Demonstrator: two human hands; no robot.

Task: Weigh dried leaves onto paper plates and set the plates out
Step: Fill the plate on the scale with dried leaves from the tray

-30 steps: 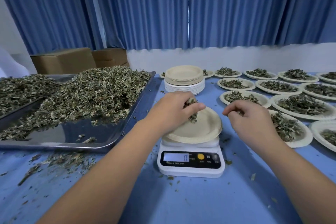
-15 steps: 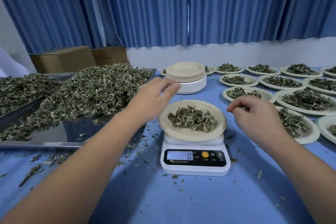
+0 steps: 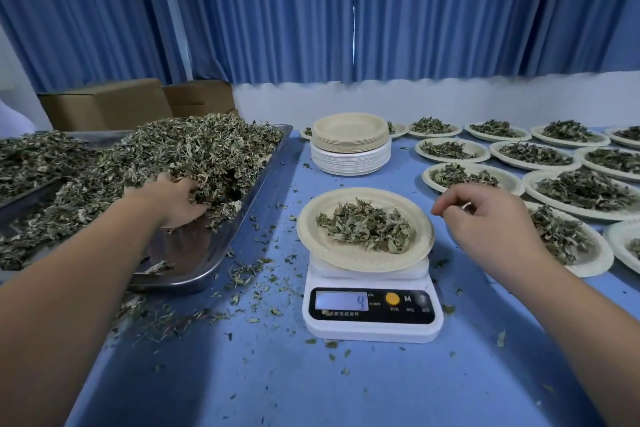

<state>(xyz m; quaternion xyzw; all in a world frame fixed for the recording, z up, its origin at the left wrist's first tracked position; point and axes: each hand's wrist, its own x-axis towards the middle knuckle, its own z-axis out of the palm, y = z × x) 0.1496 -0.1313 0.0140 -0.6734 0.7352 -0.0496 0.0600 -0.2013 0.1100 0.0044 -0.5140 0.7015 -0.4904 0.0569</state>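
1. One round paper plate point(image 3: 310, 236) with a ridged rim sits on the scale, holding a loose pile of dried leaves point(image 3: 365, 227).
2. One white digital scale point(image 3: 372, 308); we read "M" beside an orange button.
3. One steel tray point(image 3: 194, 246) carries the leaf heap point(image 3: 207, 149). The left hand point(image 3: 171, 199) has its fingers buried there; we cannot tell its grip.
4. One right hand point(image 3: 485, 222) hovers beside the plate, fingers loosely curled, nothing visibly held.
5. About thirteen filled plates point(image 3: 479, 149) stand to the right.

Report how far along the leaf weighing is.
Done: many filled plates set out at right. In hand: one plate with leaves sits on the scale; the left hand grips more from the leaf heap, right hand hovers beside it. Left: a tall stack of empty plates and a large heap.
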